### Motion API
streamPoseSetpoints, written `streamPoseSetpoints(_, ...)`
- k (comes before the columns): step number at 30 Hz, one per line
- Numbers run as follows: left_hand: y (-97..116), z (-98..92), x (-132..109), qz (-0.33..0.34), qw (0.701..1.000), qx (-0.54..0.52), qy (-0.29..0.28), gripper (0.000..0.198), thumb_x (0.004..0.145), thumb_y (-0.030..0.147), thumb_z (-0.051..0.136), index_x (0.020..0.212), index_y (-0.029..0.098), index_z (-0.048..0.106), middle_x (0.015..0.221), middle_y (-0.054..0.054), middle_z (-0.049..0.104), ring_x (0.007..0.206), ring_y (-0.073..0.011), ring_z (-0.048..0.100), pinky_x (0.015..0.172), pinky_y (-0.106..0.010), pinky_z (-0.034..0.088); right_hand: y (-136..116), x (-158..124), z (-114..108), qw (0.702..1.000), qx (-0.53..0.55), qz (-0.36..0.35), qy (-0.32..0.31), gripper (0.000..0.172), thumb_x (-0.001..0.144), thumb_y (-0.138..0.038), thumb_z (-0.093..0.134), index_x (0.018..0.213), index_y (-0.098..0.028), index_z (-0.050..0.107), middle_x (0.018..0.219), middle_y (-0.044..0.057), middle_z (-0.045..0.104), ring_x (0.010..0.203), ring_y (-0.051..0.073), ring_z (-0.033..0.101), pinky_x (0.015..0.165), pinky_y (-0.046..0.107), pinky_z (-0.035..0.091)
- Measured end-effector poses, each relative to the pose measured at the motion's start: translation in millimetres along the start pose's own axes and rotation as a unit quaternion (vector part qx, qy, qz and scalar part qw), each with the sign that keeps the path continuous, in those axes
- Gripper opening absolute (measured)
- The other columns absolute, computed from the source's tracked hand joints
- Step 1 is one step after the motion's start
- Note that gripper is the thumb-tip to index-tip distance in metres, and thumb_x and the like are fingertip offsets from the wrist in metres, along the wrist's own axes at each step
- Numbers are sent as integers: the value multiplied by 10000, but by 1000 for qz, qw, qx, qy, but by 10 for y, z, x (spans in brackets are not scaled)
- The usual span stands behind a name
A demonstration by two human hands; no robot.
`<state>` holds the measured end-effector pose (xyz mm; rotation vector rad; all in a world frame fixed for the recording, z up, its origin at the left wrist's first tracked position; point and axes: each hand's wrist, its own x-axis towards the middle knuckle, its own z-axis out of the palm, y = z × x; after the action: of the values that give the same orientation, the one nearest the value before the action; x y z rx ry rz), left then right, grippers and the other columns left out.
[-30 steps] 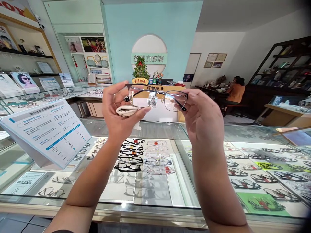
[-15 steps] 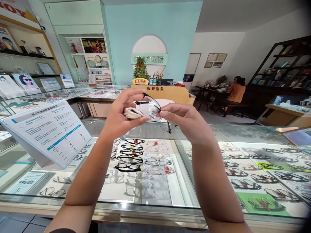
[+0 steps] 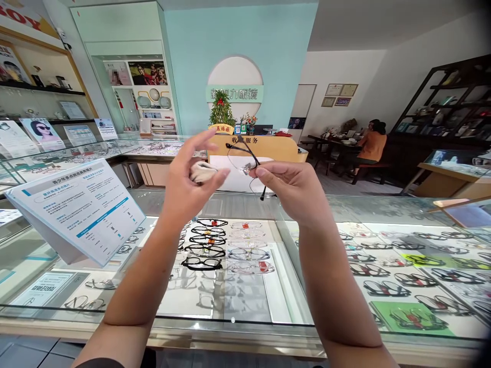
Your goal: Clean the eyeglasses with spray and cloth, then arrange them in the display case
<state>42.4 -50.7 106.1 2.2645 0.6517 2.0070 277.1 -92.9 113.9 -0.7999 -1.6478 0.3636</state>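
A pair of eyeglasses (image 3: 245, 159) with a thin dark frame hangs in the air above the glass counter. My right hand (image 3: 289, 186) pinches it near the middle of the frame with thumb and fingertips; one dark temple tip points down below. Just left of the glasses, my left hand (image 3: 192, 176) curls around a folded cream cloth (image 3: 203, 172), its thumb and index finger spread apart. Between the left fingertips and the near lens there is a small gap.
Beneath my hands, the glass display case (image 3: 245, 312) holds rows of eyeglass frames (image 3: 205, 250). A tent-style sign (image 3: 92, 209) stands on the left. Behind is a wooden cashier desk (image 3: 268, 145). At far right a person in orange (image 3: 373, 145) sits at a table.
The left fingers have come off the lens and spread, still keeping the cloth. In my right hand the glasses have turned, and their temples now show at a different angle.
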Motion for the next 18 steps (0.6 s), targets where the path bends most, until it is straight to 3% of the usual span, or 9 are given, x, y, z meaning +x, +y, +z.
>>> streamPoseSetpoints(3,161,60,-57,-30,998,33,52,277,1000,497,814,999,220,816,957,-44,793,859,-179,722,810,-306,599,32,-20,102,994,-48,-57,76,259,1022,-477,793,980,-249,908,1031,56,894,1015,271,831,957,440,649)
streamPoseSetpoints(6,289,114,-101,-64,998,13,4,263,996,453,811,893,213,845,854,-35,809,784,-171,714,766,-298,582,33,-59,230,983,-97,-115,103,197,1059,-393,749,1029,-273,903,1122,49,899,1111,283,843,1032,460,655)
streamPoseSetpoints(11,359,143,-120,-169,982,-49,-73,339,941,553,842,956,219,900,867,-40,846,810,-199,748,770,-312,606,25,-127,391,971,-163,-154,84,210,1077,-311,694,1128,-296,897,1243,50,887,1204,299,837,1065,487,672)
streamPoseSetpoints(18,388,3,-171,-247,966,-77,-26,454,814,657,913,868,207,878,841,-49,821,773,-193,695,697,-303,556,-161,-256,480,968,-205,-143,-11,348,1104,-289,606,1371,-290,831,1442,64,816,1366,312,770,1158,534,635)
